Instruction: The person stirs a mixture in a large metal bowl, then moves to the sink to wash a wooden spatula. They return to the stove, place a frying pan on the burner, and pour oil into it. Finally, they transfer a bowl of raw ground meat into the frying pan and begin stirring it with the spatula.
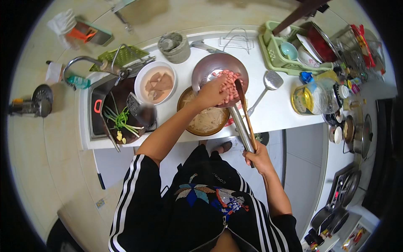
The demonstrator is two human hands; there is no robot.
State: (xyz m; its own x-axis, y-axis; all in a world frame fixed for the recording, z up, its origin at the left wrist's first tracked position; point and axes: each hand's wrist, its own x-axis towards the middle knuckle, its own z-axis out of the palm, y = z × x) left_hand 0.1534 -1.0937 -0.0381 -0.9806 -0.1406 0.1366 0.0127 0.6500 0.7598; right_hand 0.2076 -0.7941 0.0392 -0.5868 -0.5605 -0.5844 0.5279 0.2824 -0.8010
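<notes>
My right hand grips the steel handle of a wok together with a wooden spatula. Held low over the counter, the wok contains pink-skinned peanuts. My left hand reaches into the wok and touches the peanuts; its fingertips are partly hidden among them, so I cannot tell whether it holds any. Partly beneath the wok and my left forearm is a brown bowl of pale strips in liquid.
A white bowl of pale meat pieces in water stands left. Scallions and a cleaver lie over the sink. A stone mortar is behind. To the right are a metal turner, green dish rack and oil bottle.
</notes>
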